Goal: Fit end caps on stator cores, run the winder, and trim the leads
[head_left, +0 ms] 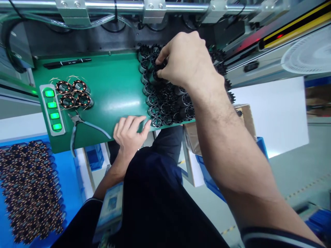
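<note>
My right hand [184,58] reaches over the packed rows of bare black stator cores [155,100] on the right half of the green mat [113,86]. Its thumb and index finger close on one black core near the left side of the group; the other fingers are curled out of sight. At the front edge of the mat rests my left hand [130,132], fingers loosely spread and holding nothing, just left of the nearest cores. A small group of copper-wound stators [79,86] stands on the left of the mat.
Side cutters [76,119] lie open by the wound stators, next to a strip of green-lit buttons [62,127]. A black marker [67,63] lies at the back. Lower left, a blue tray [69,179] holds many wound stators [28,186]. A metal rail [178,7] spans the back.
</note>
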Motion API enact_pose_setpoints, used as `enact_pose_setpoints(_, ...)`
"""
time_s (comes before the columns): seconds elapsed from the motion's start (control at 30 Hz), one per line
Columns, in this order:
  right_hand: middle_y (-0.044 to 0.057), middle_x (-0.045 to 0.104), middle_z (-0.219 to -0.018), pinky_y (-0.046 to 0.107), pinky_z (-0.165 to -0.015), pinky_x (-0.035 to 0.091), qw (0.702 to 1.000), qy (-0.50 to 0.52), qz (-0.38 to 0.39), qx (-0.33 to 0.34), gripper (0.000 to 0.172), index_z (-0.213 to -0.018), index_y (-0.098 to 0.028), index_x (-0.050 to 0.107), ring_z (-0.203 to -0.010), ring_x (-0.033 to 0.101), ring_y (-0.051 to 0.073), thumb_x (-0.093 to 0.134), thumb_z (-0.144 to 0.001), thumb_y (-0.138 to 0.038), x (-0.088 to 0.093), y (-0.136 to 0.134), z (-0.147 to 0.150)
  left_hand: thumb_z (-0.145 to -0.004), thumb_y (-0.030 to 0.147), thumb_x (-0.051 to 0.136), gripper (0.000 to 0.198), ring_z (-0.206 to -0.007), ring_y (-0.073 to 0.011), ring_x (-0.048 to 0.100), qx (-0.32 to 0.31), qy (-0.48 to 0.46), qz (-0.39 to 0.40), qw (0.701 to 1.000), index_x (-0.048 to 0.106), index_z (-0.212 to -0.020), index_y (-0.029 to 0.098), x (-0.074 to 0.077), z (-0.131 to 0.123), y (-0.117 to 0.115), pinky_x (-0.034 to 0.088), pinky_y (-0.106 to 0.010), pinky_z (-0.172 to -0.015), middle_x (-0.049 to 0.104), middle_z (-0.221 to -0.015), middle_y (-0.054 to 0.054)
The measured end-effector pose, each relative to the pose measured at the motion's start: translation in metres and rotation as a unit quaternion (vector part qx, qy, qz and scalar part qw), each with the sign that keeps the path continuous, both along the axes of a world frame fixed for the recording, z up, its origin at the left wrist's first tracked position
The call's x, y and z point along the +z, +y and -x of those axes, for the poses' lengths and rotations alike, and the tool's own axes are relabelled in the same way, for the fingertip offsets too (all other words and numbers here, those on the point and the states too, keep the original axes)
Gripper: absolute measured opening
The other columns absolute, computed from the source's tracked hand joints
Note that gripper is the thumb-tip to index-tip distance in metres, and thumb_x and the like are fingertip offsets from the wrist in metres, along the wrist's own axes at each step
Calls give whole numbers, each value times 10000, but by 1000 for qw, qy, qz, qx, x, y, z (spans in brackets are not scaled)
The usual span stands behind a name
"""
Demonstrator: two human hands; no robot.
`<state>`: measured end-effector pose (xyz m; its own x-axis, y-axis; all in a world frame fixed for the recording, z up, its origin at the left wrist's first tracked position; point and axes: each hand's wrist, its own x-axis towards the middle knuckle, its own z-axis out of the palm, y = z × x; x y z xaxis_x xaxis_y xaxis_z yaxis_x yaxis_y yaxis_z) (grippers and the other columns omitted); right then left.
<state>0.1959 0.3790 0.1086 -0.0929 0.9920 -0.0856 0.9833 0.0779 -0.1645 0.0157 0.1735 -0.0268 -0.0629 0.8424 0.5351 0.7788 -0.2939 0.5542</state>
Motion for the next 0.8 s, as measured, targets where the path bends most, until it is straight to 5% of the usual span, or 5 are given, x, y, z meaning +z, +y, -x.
enact_pose_setpoints(0.2, 123, 952, -1251, 785, -1293, 688, 1000, 1, 6, 6, 402, -1329, -283, 982, -1279, 883, 474, 929, -947, -172, 32, -29, 2, -1246, 522, 842, 270, -907, -280, 740, 15, 27, 35, 999, 972, -1108, 328, -1, 1, -1, 460, -446, -852, 928, -999, -35)
enact_pose_setpoints(0.4, 19, 962, -1390, 558, -1113, 801, 959, 221, 99, 150, 464, -1555, -387, 905, -1110, 965, 332, 928, -1095, -323, 61, -170, -66, -1246, 473, 806, 248, -942, -289, 797, 11, 39, 29, 999, 952, -1123, 314, -2, 7, 2, 521, -441, -886, 950, -1046, -43)
enact_pose_setpoints(0.5, 33, 963, -1423, 452, -1103, 785, 919, 291, 223, 145, 420, -1570, -367, 889, -1228, 967, 297, 890, -1153, -322, 39, -258, -119, -1236, 498, 759, 301, -926, -293, 813, -6, 15, 26, 1000, 942, -1120, 289, -7, 21, 1, 557, -446, -904, 949, -1040, -82)
enact_pose_setpoints(0.63, 41, 992, -1335, 376, -991, 777, 906, 301, 295, -26, 309, -1416, -313, 939, -1127, 985, 271, 910, -1108, -328, -8, -343, -202, -1177, 420, 803, 202, -848, -291, 809, -65, -26, -93, 993, 914, -1082, 280, -4, 22, -8, 584, -451, -878, 909, -941, -87)
enact_pose_setpoints(0.8, 103, 992, -1235, 460, -960, 785, 935, 255, 154, -194, 167, -1214, -271, 926, -1012, 969, 325, 815, -1107, -335, -50, -377, -301, -1194, 359, 788, 176, -775, -232, 817, -365, -43, -7, 930, 923, -1087, 319, 33, -71, -43, 634, -395, -807, 890, -892, -28)
